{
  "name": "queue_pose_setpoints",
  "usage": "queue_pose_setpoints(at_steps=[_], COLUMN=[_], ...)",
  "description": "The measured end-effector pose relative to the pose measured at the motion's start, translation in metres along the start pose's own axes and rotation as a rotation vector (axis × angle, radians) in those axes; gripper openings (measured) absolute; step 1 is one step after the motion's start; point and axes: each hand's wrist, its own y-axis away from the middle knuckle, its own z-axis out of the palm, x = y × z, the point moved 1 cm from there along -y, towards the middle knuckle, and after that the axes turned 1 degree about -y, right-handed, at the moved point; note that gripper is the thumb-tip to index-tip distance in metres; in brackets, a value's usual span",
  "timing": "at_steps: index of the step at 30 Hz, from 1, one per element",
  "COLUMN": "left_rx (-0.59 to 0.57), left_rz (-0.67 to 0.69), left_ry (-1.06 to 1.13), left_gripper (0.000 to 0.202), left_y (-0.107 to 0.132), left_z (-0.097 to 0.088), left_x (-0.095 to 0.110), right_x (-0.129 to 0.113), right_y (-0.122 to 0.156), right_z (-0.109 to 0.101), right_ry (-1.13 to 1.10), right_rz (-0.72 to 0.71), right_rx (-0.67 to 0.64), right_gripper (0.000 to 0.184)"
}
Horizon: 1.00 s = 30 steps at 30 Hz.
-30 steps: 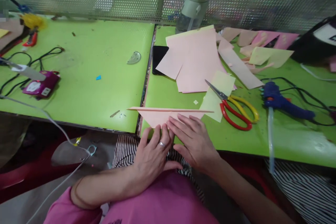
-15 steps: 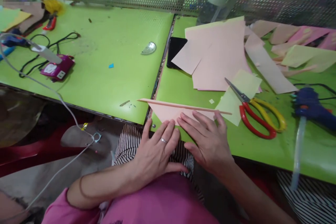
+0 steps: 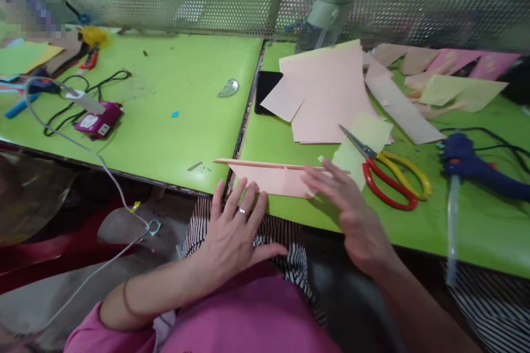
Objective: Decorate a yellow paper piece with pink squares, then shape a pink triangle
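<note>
A strip of pale pink paper (image 3: pixel 275 181) lies near the front edge of the green table, its long far side rolled or folded into a narrow edge. My left hand (image 3: pixel 236 215), with a ring on one finger, rests spread with its fingertips on the paper's near left part. At the paper's right end is my right hand (image 3: pixel 351 209), slightly raised, fingers stretched and holding nothing; whether its fingertips touch the paper is hard to tell. Scissors (image 3: pixel 381 168) with one red and one yellow handle lie open just right of that hand, partly over pale yellow paper (image 3: pixel 366 129).
Pink sheets (image 3: pixel 327 94) partly cover a black phone (image 3: pixel 267 85). A blue glue gun (image 3: pixel 467 162) lies at the right, its glue stick past the table edge. A bottle (image 3: pixel 327 16) stands behind. A purple power adapter (image 3: pixel 99 120) with a white cable sits left.
My right hand has lifted and moved right, uncovering more of the pink paper. My left hand has slid slightly left with its fingers spread wider. The camera view has shifted a little.
</note>
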Motion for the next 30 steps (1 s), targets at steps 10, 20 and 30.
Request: queue_pose_setpoints(at_steps=[10, 20, 30], left_rx=[-0.014, -0.045, 0.107], left_rz=[0.147, 0.192, 0.176], left_ry=[0.065, 0.015, 0.068], left_gripper=[0.089, 0.093, 0.091], left_y=[-0.018, -0.019, -0.016], left_z=[0.019, 0.025, 0.037], left_x=[0.024, 0.021, 0.024], right_x=[-0.004, -0.002, -0.003], right_y=[0.023, 0.040, -0.018], right_z=[0.015, 0.006, 0.023], right_ry=[0.501, 0.653, 0.332], right_rz=[-0.136, -0.110, -0.200], right_rx=[0.040, -0.032, -0.139], right_gripper=[0.049, 0.057, 0.053])
